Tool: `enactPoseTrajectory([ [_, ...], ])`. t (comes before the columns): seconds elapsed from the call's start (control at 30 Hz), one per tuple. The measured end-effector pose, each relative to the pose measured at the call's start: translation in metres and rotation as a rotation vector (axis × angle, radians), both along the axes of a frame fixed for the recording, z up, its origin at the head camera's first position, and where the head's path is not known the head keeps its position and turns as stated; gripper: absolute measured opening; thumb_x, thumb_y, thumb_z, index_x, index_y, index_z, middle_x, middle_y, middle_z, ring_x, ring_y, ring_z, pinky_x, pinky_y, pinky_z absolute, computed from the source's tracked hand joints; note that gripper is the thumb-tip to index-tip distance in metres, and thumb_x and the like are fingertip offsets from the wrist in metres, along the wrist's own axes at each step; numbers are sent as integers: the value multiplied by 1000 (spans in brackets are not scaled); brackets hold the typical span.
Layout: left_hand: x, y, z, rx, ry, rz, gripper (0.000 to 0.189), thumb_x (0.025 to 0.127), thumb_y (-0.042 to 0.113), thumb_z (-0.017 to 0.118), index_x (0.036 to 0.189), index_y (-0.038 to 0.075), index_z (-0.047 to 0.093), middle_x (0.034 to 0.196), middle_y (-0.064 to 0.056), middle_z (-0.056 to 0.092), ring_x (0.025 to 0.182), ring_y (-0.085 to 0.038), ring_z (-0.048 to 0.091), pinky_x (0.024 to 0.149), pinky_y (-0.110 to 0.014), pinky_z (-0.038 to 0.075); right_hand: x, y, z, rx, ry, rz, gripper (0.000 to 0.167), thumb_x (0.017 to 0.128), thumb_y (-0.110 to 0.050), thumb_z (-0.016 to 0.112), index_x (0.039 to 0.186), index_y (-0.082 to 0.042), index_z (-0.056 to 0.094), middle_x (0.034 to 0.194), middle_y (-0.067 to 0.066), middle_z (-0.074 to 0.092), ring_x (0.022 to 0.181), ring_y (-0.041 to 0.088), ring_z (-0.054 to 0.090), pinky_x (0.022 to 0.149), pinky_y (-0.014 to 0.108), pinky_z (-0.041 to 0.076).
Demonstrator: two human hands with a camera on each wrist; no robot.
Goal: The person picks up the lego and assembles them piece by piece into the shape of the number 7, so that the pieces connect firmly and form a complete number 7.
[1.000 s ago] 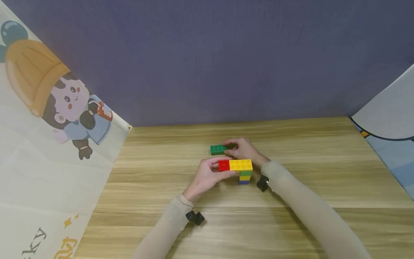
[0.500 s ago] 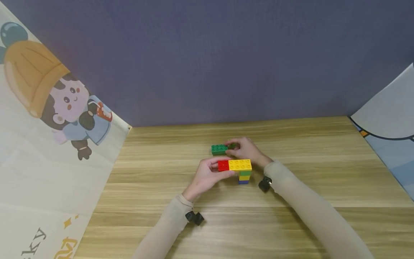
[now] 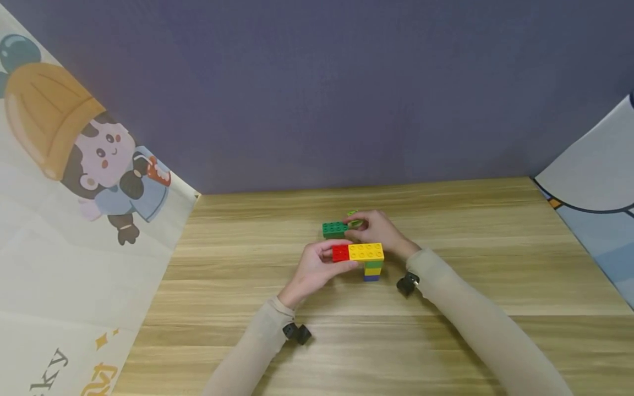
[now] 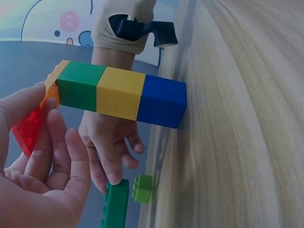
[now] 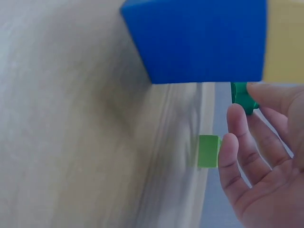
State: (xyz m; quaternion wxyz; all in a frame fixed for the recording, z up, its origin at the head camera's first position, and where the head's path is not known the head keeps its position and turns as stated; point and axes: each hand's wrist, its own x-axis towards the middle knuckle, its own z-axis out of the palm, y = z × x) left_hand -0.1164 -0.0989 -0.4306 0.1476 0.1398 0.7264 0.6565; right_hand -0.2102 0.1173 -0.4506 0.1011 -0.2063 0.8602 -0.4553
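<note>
My left hand [image 3: 314,269] grips the overhanging red end of a toy brick tower, thumb in front and fingers behind. The tower stacks a blue brick [image 4: 162,100], a yellow brick [image 4: 120,92] and a green brick [image 4: 80,85] under a long yellow brick [image 3: 366,251]. A red brick [image 3: 340,253] shows at that top brick's left end; how the two join is hidden by my fingers. Behind the tower, my right hand [image 3: 378,230] pinches the right end of a long dark green brick [image 3: 334,229]. A small light green brick [image 5: 208,151] stands beside its fingers.
The wood-grain tabletop [image 3: 346,352] runs back to a dark purple-blue panel [image 3: 317,99]. A white printed panel [image 3: 59,264] borders the left side, and another printed panel [image 3: 594,170] the right. Both wrists carry small black cameras.
The dark green brick and my right hand have shifted slightly right relative to the tower. More of the light green brick shows behind the right fingers. The left hand keeps its grip.
</note>
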Motion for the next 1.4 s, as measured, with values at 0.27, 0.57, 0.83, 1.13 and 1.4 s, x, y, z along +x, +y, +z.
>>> enactPoseTrajectory([
  [0.27,0,0,-1,-9,-11,12,45,92,16,85,135,9,72,124,-12,79,96,-11,75,81,-24,60,0,1,5,8,32,-14,35,97,-21,80,131,-14,76,113,13,80,76,19,70,61,26,54],
  [0.57,0,0,0,-5,-7,12,44,92,16,85,134,11,73,123,-12,80,97,-11,75,82,-24,60,4,4,18,15,60,-65,34,96,-24,80,129,-16,77,123,11,78,95,25,74,78,39,62],
  [0.83,0,0,0,-3,-5,11,44,92,16,85,134,11,73,124,-11,79,97,-11,75,82,-24,60,8,8,24,-29,80,-75,35,97,-21,80,131,-14,76,133,9,76,108,30,76,88,45,64],
  [1.13,0,0,0,-5,-7,11,44,92,16,85,135,11,73,125,-11,79,96,-11,74,82,-24,59,10,8,30,-79,90,-65,33,96,-18,80,129,-11,76,129,12,77,107,31,77,88,45,66],
  [1.4,-1,1,-1,-3,-14,12,45,92,16,85,135,10,72,123,-12,80,95,-10,74,79,-22,57,14,10,37,-127,102,-64,33,96,-14,80,128,-6,76,129,15,76,109,34,77,89,40,66],
])
